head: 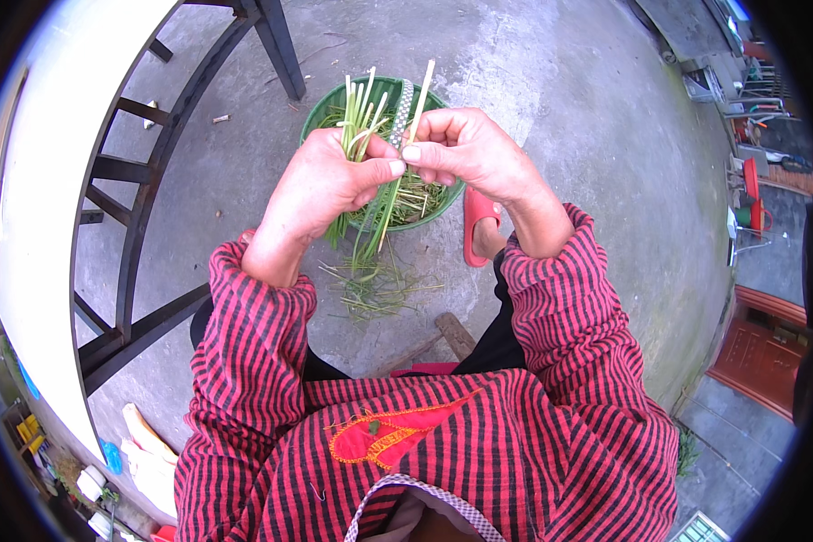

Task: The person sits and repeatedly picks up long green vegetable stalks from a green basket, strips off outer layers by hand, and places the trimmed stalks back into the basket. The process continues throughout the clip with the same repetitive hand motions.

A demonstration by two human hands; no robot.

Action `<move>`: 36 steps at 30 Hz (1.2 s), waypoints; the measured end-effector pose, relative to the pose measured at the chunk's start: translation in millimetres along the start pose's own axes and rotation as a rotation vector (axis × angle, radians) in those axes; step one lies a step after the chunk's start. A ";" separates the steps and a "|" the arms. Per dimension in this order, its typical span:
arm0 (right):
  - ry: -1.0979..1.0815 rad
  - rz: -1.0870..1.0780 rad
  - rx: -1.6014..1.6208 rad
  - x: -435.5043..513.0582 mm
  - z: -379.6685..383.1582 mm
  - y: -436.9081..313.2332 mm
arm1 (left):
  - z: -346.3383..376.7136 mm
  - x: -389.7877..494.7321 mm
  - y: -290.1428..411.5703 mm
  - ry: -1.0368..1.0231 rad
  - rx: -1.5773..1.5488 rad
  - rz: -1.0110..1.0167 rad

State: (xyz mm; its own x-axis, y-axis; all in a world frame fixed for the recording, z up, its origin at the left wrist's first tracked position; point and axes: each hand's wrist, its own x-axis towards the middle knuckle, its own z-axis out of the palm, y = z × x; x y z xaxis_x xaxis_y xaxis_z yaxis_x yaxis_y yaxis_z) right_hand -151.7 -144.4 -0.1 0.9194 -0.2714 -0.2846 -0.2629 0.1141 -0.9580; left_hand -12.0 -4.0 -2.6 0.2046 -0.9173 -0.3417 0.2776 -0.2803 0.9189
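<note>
My left hand (328,173) is closed around a bunch of long green stalks (360,112) with pale cut ends pointing up and thin green leaves hanging down. My right hand (464,149) pinches one pale stalk (422,98) between thumb and fingers, its thumb tip close beside the left thumb. Both hands are above a green woven basket (452,198) with a checkered strap handle (402,108). Inside the basket lie loose green stalks and trimmings (417,203). More thin green leaves (372,291) lie scattered on the concrete just below the basket.
A white-topped table (47,203) with a dark metal frame (152,162) stands at the left. A red clog (475,227) on a foot is beside the basket. A piece of wood (455,335) lies between the legs. Tools and a red container (751,177) are at the far right.
</note>
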 end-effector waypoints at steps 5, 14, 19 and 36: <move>-0.039 0.009 0.012 -1.1 -4.1 0.2 | -0.2 -1.7 0.8 -0.012 -0.036 -0.011; -0.064 0.025 -0.125 -2.3 -5.5 -5.2 | 1.1 -0.2 -0.7 -0.012 0.038 0.001; 0.024 0.025 -0.071 0.3 1.3 -2.0 | 6.0 -0.7 -0.8 0.096 0.130 0.066; 0.140 0.033 0.093 8.4 12.3 13.3 | 6.4 4.2 -8.2 0.228 0.168 0.144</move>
State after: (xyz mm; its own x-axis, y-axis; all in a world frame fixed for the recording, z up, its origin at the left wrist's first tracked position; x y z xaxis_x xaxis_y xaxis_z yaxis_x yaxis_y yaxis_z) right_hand -143.9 -133.4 -14.8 0.8594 -0.3956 -0.3240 -0.2580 0.2117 -0.9427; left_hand -19.4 -7.4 -10.3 0.4406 -0.8694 -0.2238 0.0759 -0.2123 0.9742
